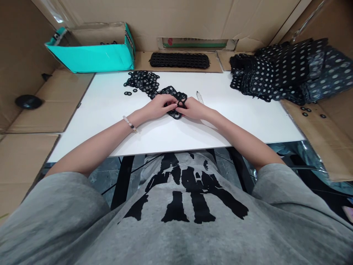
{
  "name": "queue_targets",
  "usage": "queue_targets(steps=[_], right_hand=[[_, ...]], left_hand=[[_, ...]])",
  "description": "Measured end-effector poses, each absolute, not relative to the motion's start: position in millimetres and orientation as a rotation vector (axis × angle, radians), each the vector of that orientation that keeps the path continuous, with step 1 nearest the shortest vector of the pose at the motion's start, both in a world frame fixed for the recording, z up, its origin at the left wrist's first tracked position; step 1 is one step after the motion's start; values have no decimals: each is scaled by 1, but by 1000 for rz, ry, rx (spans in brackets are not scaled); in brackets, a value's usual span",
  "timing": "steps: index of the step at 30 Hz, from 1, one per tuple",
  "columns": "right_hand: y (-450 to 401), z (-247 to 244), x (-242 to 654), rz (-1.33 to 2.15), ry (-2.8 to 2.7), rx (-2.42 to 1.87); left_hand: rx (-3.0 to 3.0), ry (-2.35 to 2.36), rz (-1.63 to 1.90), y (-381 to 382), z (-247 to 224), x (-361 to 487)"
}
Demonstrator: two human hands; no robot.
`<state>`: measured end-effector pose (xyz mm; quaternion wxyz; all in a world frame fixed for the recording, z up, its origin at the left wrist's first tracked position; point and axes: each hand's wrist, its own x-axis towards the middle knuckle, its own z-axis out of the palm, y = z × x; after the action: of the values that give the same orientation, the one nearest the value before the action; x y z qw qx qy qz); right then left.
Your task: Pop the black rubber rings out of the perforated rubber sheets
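Over the white tabletop (154, 136), my left hand (157, 106) and my right hand (195, 109) meet with their thumbs close together. Both are closed on a black perforated sheet (168, 91) with round holes, part of which shows below the fingers. The fingertips hide just where it is pinched. A pile of small black rings (143, 81) lies beyond my left hand, with several loose ones beside it. Behind my right hand lies a clear, pen-like tool (199, 97) with a dark tip.
An open turquoise box (93, 59) stands at the back left. A stack of black perforated strips (179, 60) lies on cardboard at the back. Black sheets with round holes (286, 70) are heaped at the right, near several loose rings (305, 114). Cardboard walls (193, 18) surround the table.
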<state>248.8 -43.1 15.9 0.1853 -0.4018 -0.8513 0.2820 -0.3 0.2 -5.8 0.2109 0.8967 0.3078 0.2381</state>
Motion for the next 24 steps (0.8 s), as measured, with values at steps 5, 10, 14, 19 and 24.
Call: queue_targets(steps=[5,10,14,19,24], right_hand=[[-44,17,248,763,-2420,-1124],[-44,17,249,751,-2448,-1130],[-43,17,249,756,-2447,-1141],[-41,15,250,781,-2444,-1096],[-42,15,250,802,-2427,-1095]], left_hand=[[2516,841,654,2,-7,0],[2529,816,651,3,-8,-1],[2537,810,651,3,-8,0],[2536,804,654,3,-7,0],[2543,802,643,3,-7,0]])
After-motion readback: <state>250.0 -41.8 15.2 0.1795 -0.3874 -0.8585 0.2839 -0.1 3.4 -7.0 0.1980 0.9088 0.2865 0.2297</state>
